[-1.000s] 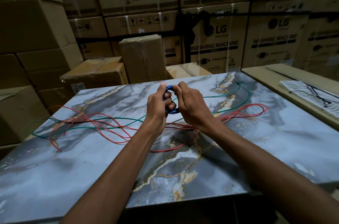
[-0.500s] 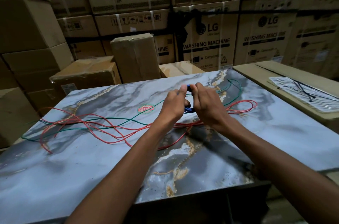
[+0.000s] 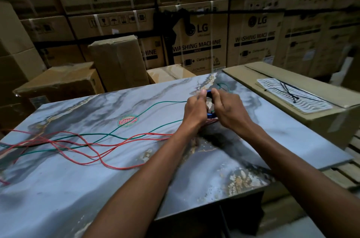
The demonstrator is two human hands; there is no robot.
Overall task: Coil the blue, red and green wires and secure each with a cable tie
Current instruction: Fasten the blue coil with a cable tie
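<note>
head view: i see both hands carrying the small coiled blue wire [image 3: 209, 115] rightward; left hand [image 3: 194, 110] and right hand [image 3: 227, 108] pinch it, tie unseen

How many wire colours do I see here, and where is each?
3. Blue wire, coiled, held between the left hand and right hand. Red wire and green wire lie loose on the marble table.

Both forearms stretched forward, wrists close together, left hand [image 3: 194, 109] and right hand [image 3: 227, 108] facing, fingers curled, thumbs raised, each grip closed on blue coil [image 3: 209, 94]
</note>
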